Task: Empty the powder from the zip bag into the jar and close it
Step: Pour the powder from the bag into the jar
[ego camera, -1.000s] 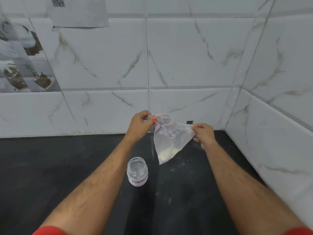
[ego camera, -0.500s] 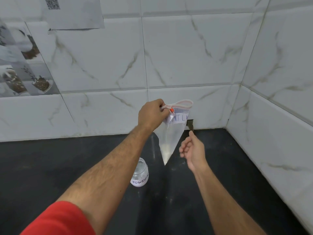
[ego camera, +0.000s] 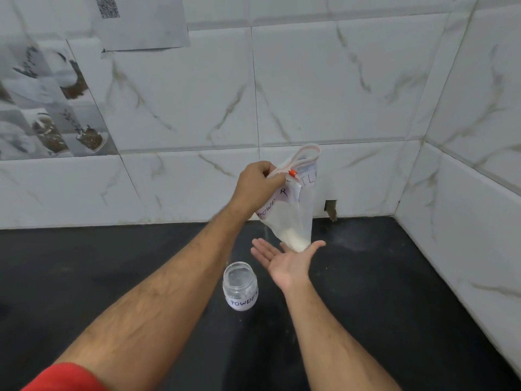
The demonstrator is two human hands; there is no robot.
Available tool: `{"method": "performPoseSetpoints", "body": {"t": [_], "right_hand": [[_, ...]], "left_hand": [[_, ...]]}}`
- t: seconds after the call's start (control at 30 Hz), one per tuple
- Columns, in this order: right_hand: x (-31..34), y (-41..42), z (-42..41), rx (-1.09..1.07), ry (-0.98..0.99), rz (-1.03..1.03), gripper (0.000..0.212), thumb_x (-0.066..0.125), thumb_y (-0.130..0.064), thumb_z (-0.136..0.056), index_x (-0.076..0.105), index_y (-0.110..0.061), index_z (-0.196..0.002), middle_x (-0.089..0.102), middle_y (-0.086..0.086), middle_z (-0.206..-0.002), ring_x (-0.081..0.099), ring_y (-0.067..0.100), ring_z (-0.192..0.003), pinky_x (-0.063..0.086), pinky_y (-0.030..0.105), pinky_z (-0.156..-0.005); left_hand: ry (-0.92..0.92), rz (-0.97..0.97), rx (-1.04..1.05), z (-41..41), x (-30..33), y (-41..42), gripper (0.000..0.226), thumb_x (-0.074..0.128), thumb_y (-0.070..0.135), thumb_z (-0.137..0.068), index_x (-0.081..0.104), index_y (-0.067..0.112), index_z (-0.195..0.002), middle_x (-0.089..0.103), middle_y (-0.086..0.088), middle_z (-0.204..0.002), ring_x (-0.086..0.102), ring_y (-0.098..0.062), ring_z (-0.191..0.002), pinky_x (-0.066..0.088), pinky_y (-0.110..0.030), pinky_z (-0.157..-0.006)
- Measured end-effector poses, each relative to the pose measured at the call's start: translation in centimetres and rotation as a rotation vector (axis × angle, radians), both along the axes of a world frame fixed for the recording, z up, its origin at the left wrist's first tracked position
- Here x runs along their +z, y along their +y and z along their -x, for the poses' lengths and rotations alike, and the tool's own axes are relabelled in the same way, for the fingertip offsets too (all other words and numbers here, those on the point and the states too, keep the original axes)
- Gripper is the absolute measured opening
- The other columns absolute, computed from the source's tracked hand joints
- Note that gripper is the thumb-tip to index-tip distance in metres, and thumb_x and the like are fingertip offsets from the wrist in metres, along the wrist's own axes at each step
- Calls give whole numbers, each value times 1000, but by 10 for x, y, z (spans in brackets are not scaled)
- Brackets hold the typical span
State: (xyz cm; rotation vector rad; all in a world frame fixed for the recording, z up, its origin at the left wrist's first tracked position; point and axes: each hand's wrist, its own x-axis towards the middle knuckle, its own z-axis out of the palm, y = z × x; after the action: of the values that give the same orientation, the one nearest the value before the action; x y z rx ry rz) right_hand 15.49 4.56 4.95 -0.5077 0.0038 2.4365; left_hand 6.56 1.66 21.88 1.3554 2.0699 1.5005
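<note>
A: What is the left hand doing?
B: Its fingers are pinching the zip bag at the top; the bag is hanging long axis upright, powder sitting in the low corner

A: And the jar?
B: Standing open on the desk, at seven o'clock from that corner

A: The right hand?
B: Lying palm up, fingers spread, cupping the corner, holding nothing

Zip bag hangs, powder low — lidless jar upright.
</note>
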Motion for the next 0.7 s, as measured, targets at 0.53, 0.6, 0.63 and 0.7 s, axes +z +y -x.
{"method": "performPoseSetpoints", "body": {"t": [0.53, 0.6, 0.63, 0.7], "right_hand": [[25, 47, -11, -258, -317, -352, 37, 54, -40, -96, 65, -16, -123, 70, 10, -121, 68, 28, -104, 56, 40, -80], [26, 50, -17, -252, -388, -398, 31, 58, -38, -95, 65, -19, -118, 71, 9, -121, 68, 27, -105, 56, 40, -81], [27, 52, -20, -251, -418, -421, 30, 59, -37, -94, 64, -19, -118, 71, 9, -120, 68, 27, -106, 56, 41, -82], [28, 55, -25, -255, -470, -459, 37, 64, -37, -92, 63, -17, -122, 72, 9, -119, 69, 28, -108, 57, 43, -86]], "left_hand": [[-350, 29, 0, 69, -93, -78, 31, 72, 31, -89, 66, 2, -99, 74, -8, -94, 67, -14, -81, 53, -31, -75], [-386, 54, -12, 74, -104, -82, 31, 73, 26, -89, 66, -2, -101, 75, -7, -95, 68, -12, -82, 53, -28, -77], [-404, 80, -23, 77, -110, -83, 30, 74, 24, -88, 67, -3, -100, 75, -7, -94, 68, -10, -80, 53, -25, -77], [-435, 149, -48, 80, -120, -85, 24, 76, 21, -87, 68, -1, -92, 74, -3, -86, 65, -2, -70, 50, -17, -70]]}}
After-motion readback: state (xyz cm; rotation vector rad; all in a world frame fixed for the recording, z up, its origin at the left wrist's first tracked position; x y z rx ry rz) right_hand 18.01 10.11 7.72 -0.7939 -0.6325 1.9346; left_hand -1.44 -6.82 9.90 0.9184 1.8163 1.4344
